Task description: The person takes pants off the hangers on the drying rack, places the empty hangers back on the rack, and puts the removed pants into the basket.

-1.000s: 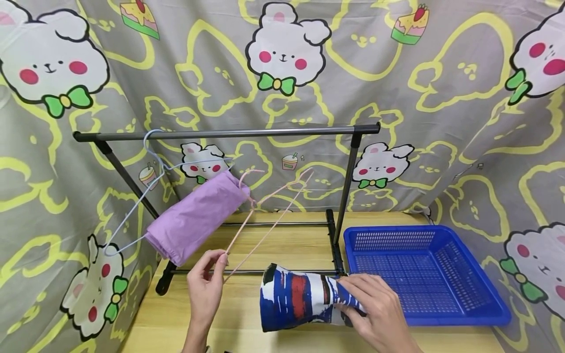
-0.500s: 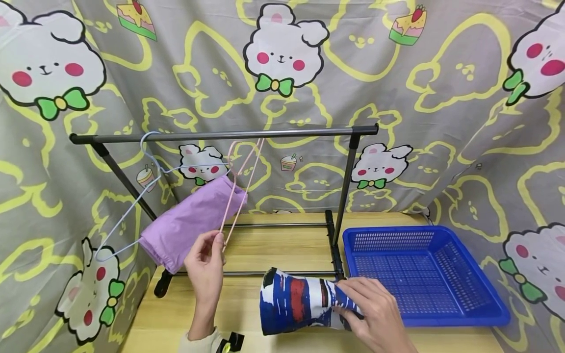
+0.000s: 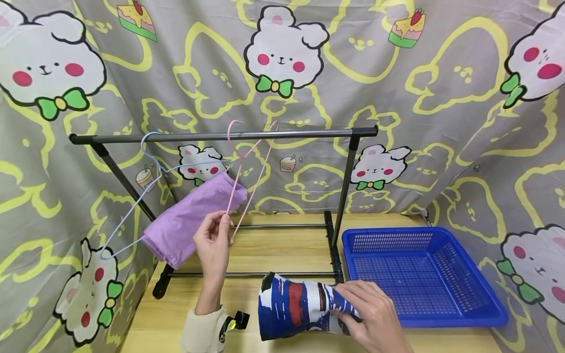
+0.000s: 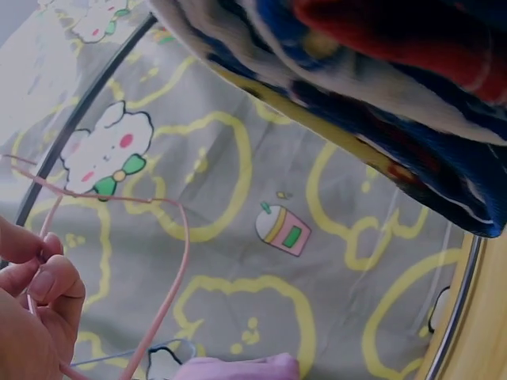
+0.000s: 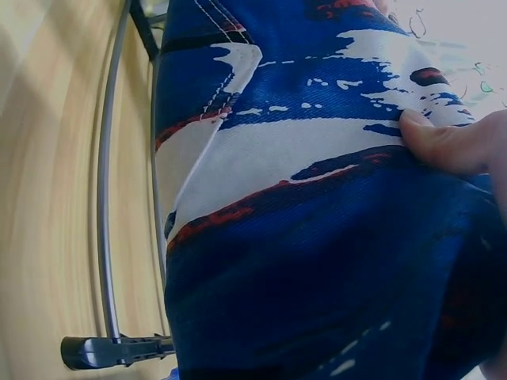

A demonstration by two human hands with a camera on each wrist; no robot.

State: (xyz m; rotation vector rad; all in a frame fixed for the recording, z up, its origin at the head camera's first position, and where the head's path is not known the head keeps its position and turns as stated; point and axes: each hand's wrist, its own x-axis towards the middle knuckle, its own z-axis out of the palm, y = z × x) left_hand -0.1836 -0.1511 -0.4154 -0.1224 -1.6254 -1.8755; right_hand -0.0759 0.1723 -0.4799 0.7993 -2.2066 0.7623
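My left hand [image 3: 214, 240] pinches a thin pink clothes hanger [image 3: 234, 189] between thumb and fingers by its lower part. The hanger is tilted, its hook pointing up and overlapping the rack's top rail [image 3: 309, 133] in the head view. Low over the table at the front, my right hand [image 3: 371, 316] grips a patterned denim garment [image 3: 295, 306] in blue, white and red, bunched at the gripped end and flaring to the left. Stitched seams show on it in the right wrist view. The right hand's thumb [image 5: 444, 142] presses on the cloth.
A light blue hanger [image 3: 142, 144] hangs on the rail's left part with a folded purple garment [image 3: 194, 220] over it. To the right, a blue plastic basket [image 3: 450, 322] stands on the wooden table [image 3: 282, 245]. Printed curtains [image 3: 375, 98] enclose the back and sides.
The pink hanger has swung upright and risen with my left hand, so its hook now reaches the rail's height. The right hand and its garment have stayed almost in place.
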